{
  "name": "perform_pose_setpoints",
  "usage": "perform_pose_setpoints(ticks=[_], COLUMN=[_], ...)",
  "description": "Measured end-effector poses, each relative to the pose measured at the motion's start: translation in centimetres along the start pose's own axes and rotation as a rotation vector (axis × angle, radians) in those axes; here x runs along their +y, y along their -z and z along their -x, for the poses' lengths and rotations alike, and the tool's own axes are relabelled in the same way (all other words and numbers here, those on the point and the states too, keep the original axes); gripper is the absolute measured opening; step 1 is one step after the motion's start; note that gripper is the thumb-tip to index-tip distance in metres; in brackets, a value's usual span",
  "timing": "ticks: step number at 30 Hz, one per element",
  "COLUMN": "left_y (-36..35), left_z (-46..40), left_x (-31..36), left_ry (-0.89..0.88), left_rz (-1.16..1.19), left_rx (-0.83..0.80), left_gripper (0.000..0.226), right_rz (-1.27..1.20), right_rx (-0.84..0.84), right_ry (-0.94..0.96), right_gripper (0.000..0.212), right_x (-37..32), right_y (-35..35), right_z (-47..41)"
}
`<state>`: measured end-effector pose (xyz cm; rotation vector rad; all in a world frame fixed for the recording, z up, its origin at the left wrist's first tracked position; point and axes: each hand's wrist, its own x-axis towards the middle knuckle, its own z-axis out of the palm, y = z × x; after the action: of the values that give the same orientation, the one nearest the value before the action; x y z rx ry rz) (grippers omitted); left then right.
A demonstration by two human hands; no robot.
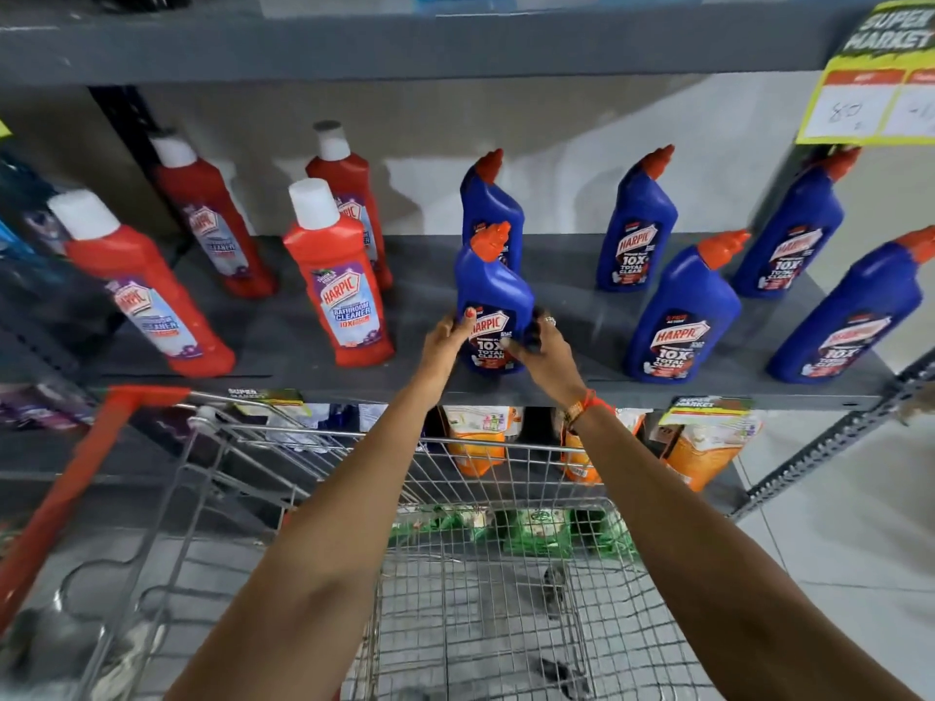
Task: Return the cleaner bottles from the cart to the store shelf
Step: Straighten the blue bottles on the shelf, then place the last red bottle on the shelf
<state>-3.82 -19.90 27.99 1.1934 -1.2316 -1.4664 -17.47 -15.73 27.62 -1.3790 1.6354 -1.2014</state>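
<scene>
A blue Harpic cleaner bottle (pixel 493 290) with an orange cap stands upright near the front edge of the grey store shelf (pixel 283 341). My left hand (pixel 448 341) grips its left side and my right hand (pixel 544 351) grips its right side. Another blue bottle (pixel 488 204) stands right behind it. Several more blue bottles, such as the nearest blue bottle (pixel 680 316), line the shelf to the right. Red bathroom-cleaner bottles with white caps, including a front red bottle (pixel 336 280), stand to the left. The wire cart (pixel 485 589) sits below my arms; no bottle shows in its basket.
A lower shelf holds orange refill pouches (pixel 703 452) and green packs (pixel 536 533). A yellow price sign (pixel 870 93) hangs at the upper right. The cart's red handle (pixel 66 493) runs along the left. A shelf board (pixel 405 48) spans overhead.
</scene>
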Motion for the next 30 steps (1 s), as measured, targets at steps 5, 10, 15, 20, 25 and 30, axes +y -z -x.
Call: perform_pose_setpoints(ticks=[5,10,15,20,25,30], left_y=[0.6,0.6,2.5,7.6,13.4,15.6], left_z=[0.8,1.9,3.6,5.9,5.7,4.0], left_x=[0.2,0.9,0.0,-3.3,-1.8,2.9], left_ry=[-0.027,-0.018,-0.175,-0.266,-0.213,-0.095], left_rz=[-0.035,-0.063,-0.026,0.092,0.189,0.170], left_rx=[-0.048,-0.052,0.209,0.570,0.718,0.382], left_gripper=[0.035,0.036,0.039,0.011,0.003,0.042], right_rz=[-0.017,-0.012,-0.094,-0.081,-0.057,-0.027], right_rx=[-0.001,0.019,0.186,0.351,0.206,-0.029], right_ry=[-0.006,-0.038,-0.025,-0.095,0.017,0.178], right_gripper=[0.050,0.052,0.052,0.024,0.023,0.045], right_x=[0.0,-0.1,1.2,3.0,0.2,-5.2], right_y=[-0.2,-0.4,-1.2,-4.7,-9.7,-13.6], right_z=[0.5,1.1,3.7,7.2,7.3,2.6])
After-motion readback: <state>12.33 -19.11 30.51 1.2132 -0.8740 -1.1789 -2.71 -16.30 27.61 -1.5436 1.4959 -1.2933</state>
